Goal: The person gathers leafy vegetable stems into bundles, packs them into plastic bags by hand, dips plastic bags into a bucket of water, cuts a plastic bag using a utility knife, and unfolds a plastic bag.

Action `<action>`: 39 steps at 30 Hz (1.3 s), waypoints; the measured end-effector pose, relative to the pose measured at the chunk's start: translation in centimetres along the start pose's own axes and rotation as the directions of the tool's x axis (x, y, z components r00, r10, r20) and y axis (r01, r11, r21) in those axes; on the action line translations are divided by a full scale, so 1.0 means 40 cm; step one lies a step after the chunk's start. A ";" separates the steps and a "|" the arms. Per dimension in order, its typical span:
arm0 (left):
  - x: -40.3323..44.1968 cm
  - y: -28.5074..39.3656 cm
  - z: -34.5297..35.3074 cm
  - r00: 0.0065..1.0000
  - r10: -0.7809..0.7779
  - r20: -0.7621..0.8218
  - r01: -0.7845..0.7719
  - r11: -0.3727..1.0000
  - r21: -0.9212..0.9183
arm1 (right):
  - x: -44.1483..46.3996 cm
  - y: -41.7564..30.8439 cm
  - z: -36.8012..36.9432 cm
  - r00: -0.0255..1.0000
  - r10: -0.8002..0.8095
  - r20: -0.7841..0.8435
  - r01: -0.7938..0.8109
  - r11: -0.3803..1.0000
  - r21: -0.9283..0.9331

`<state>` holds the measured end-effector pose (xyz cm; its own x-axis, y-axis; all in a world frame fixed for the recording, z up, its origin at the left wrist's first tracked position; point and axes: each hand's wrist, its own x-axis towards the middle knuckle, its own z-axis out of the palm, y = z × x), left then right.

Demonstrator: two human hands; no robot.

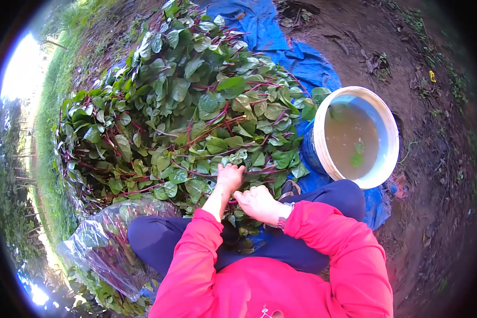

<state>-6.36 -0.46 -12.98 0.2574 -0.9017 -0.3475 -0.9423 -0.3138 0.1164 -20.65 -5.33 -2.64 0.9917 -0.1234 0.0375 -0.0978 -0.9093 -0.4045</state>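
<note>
A large heap of leafy stems (206, 100), with green leaves and red-purple stalks, fills the ground before me. My left hand (229, 177) reaches onto the near side of the heap, its fingers curled down around a leafy stem. Just below and to its right, my right hand (258, 205) is closed, knuckles up, with a bit of purple stalk showing by its thumb. Most of what lies inside both hands is hidden. A watch (283, 215) sits on the right wrist.
A white-rimmed bucket (323, 132) of murky water, with green bits floating in it, stands right of the heap. Blue tarp (307, 66) lies beneath. At my left knee is a clear plastic bag (98, 244) with leafy stems. Bare soil (429, 159) stretches along the right.
</note>
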 end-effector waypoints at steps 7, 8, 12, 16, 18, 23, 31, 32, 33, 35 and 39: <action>-0.057 -0.075 -0.255 0.964 -0.116 -0.240 -0.013 0.878 -0.478 | 0.042 0.000 -0.052 0.995 0.094 -0.034 -0.097 0.992 -0.083; -0.078 -0.080 -0.302 0.975 -0.099 -0.197 -0.019 0.851 -0.525 | 0.047 0.005 -0.052 0.965 -0.028 -0.259 -0.032 0.974 -0.223; -0.152 -0.127 -0.384 0.977 0.151 0.153 -0.028 0.795 -0.606 | 0.064 0.000 -0.090 0.918 -0.128 -0.375 0.045 0.974 -0.223; -0.147 -0.157 -0.410 0.856 0.152 0.494 0.152 0.840 -0.521 | 0.056 -0.009 -0.086 0.999 0.037 0.003 -0.036 0.993 -0.116; -0.106 -0.160 -0.371 0.893 0.253 0.371 0.039 0.779 -0.626 | 0.044 -0.013 -0.059 0.997 0.070 -0.037 -0.074 0.991 -0.108; 0.055 -0.134 -0.155 0.991 -0.130 0.025 0.131 0.945 -0.299 | 0.043 0.004 -0.046 0.997 0.023 -0.075 -0.032 0.991 -0.130; 0.066 -0.098 -0.127 0.945 -0.237 0.225 0.260 0.962 -0.080 | 0.049 0.014 -0.044 1.000 0.015 -0.022 -0.020 0.976 -0.217; 0.056 -0.099 -0.153 0.963 -0.216 0.160 0.244 0.953 -0.182 | 0.051 0.016 -0.048 1.000 0.017 -0.022 -0.022 0.976 -0.216; 0.048 -0.115 -0.167 0.986 -0.150 0.067 0.164 0.923 -0.349 | 0.055 0.019 -0.055 0.999 0.000 -0.043 -0.010 0.972 -0.235; 0.011 -0.129 -0.230 0.996 -0.060 -0.062 0.016 0.840 -0.542 | 0.065 0.025 -0.060 0.999 -0.018 -0.039 0.008 0.971 -0.237; -0.074 -0.160 -0.342 0.903 0.247 0.351 0.000 0.819 -0.574 | 0.078 0.051 -0.075 0.959 -0.106 -0.262 0.046 0.973 -0.226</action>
<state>1.85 0.15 0.04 -0.0752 -0.7875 -0.6118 -0.6485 -0.4274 0.6299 -17.99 -8.76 -0.60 0.9395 -0.1257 0.3186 -0.0682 -0.9802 -0.1858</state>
